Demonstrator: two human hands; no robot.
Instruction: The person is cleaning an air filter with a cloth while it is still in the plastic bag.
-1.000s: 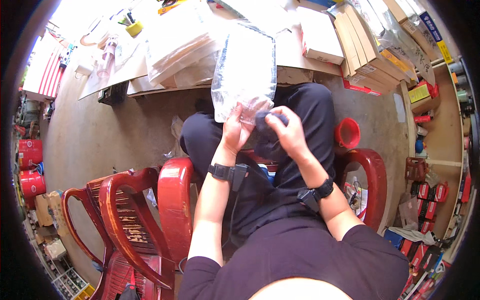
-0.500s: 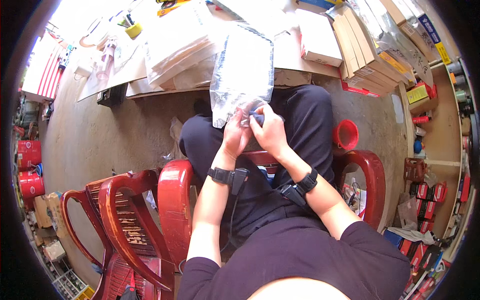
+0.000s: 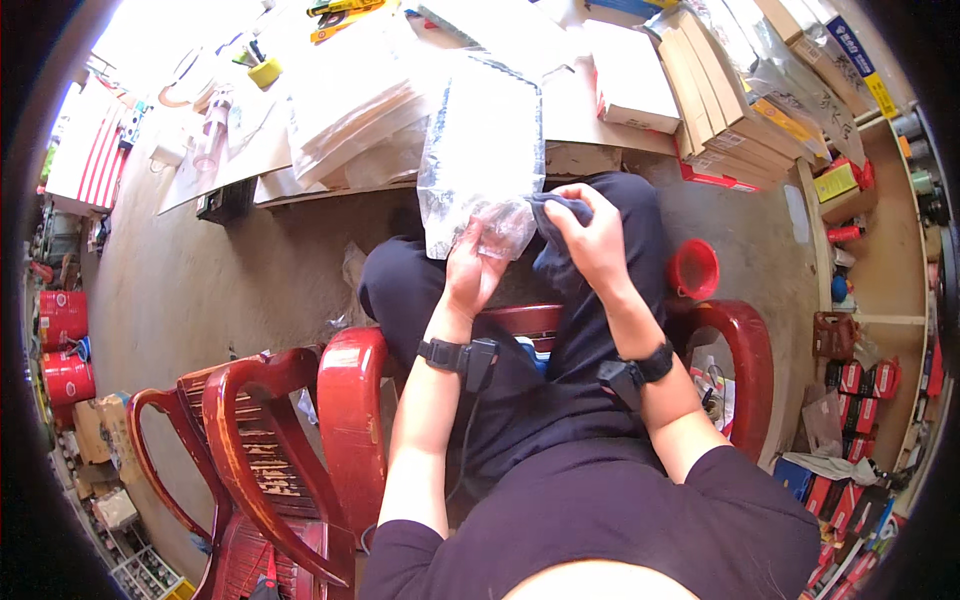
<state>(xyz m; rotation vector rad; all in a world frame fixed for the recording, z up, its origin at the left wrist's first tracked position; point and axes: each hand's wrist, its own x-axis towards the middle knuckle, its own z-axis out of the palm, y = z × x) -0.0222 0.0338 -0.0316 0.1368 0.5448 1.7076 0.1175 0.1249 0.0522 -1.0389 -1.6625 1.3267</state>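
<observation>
Pinching a clear plastic bag [image 3: 480, 150], the left hand [image 3: 473, 265] hides its mouth; the right hand [image 3: 590, 240] grips seemingly dark cloth [image 3: 556, 212].

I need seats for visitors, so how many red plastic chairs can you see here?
3. One chair is under the seated person; one armchair stands just to their left; another chair is farther left, nested against it. More could be stacked there, hidden.
</observation>
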